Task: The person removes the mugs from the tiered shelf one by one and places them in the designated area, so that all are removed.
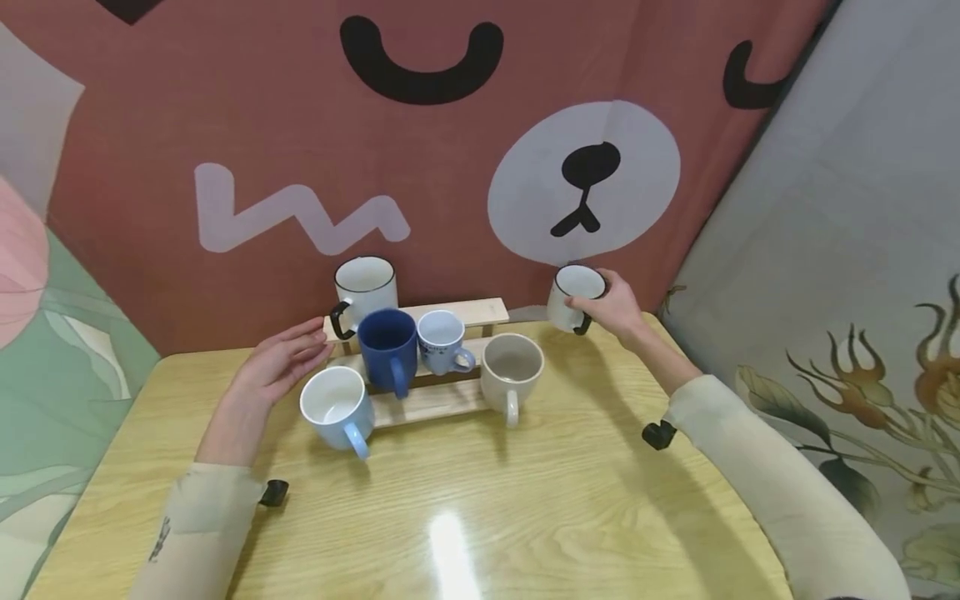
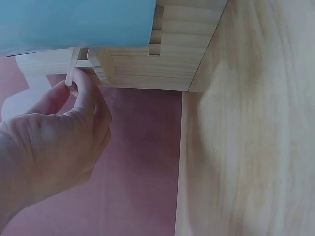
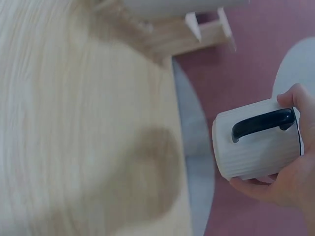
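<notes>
My right hand (image 1: 617, 308) grips a white mug (image 1: 561, 307) with a black rim and black handle, held up beyond the right end of the rack. Its ribbed side and handle show in the right wrist view, fingers and thumb round the body. My left hand (image 1: 283, 360) pinches the left end of the top board of a stepped wooden rack (image 1: 431, 404) between thumb and finger. On the rack stand another white black-handled mug (image 1: 378, 298), a dark blue mug (image 1: 386, 342), a small pale blue cup (image 1: 440, 337), a light blue mug (image 1: 333, 417) and a beige mug (image 1: 510, 375).
The rack stands at the back of a light wooden table (image 1: 525, 508), close to a red curtain (image 1: 262, 108) with a cartoon face. A grey floral curtain (image 1: 847, 208) hangs along the right side. The top board's right part (image 1: 480, 311) bears no mug.
</notes>
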A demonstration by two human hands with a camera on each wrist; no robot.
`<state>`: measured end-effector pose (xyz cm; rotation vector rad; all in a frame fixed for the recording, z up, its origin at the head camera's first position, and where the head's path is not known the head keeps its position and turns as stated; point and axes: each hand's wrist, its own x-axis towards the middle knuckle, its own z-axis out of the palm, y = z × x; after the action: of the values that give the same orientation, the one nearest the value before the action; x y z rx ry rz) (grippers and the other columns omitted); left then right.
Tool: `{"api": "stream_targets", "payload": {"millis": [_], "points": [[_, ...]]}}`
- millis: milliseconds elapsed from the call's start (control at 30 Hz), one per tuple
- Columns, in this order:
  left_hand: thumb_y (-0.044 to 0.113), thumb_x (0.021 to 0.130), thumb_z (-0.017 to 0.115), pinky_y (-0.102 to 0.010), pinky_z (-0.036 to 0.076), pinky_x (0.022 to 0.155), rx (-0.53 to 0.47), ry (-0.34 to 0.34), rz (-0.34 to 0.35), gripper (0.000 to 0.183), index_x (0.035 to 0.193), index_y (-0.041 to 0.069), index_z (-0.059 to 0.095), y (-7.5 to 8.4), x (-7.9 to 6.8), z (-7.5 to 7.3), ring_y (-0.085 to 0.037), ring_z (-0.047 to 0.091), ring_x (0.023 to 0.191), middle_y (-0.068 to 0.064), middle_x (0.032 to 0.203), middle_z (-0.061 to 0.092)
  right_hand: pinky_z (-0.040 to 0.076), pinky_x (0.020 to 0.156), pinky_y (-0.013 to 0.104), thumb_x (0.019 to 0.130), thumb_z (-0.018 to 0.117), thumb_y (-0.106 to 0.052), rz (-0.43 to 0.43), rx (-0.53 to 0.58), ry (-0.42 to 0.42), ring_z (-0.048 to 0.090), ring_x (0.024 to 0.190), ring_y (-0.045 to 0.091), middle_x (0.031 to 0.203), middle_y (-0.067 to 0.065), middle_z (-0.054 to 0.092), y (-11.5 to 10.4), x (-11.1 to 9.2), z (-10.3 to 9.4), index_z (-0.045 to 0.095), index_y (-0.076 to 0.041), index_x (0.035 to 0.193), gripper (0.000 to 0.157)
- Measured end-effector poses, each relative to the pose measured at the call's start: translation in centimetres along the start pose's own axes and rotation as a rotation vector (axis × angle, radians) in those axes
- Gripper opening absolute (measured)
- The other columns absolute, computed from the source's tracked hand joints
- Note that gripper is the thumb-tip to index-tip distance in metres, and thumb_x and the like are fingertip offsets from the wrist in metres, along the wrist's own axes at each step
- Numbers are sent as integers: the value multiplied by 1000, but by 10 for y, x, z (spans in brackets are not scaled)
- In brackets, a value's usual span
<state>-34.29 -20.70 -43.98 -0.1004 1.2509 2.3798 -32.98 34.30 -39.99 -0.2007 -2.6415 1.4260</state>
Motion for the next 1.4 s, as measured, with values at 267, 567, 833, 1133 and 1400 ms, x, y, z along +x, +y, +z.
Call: {"api": "stream_targets", "payload": {"millis": [267,567,833,1133,1400], "points": [[-5,103,54,-37,50,103,34,10,-12,58,157,0,32,-1,-1,-1,-20,67,103,-10,111,62,49,101,53,86,83,-32,96,-15,20,47,129,42,148,27,41,53,3,-12,27,2,156,97],[-7,102,55,-37,51,102,-13,16,-20,40,141,4,53,-2,-6,-4,-21,67,103,-11,110,62,49,100,57,89,79,-33,147,-23,43,44,130,45,150,31,36,86,4,-31,19,2,159,98],[-7,103,54,-37,49,105,-15,10,-5,38,139,3,53,-1,-7,-1,-21,67,103,-11,111,62,48,101,60,91,77,-35,173,-13,-18,38,134,49,154,35,26,99,12,-47,9,3,160,104],[-6,102,55,-38,49,104,-27,21,-5,38,140,2,53,-3,-6,0,-23,67,104,-11,112,63,37,111,60,95,72,-38,196,-34,-125,29,141,49,157,34,18,106,17,-57,-1,1,160,106],[-7,103,54,-38,47,106,-31,19,10,62,159,0,28,-2,5,10,-22,65,103,-11,118,56,22,116,65,100,65,-37,101,-106,-158,12,148,48,164,30,7,80,24,-76,1,2,161,96]]}}
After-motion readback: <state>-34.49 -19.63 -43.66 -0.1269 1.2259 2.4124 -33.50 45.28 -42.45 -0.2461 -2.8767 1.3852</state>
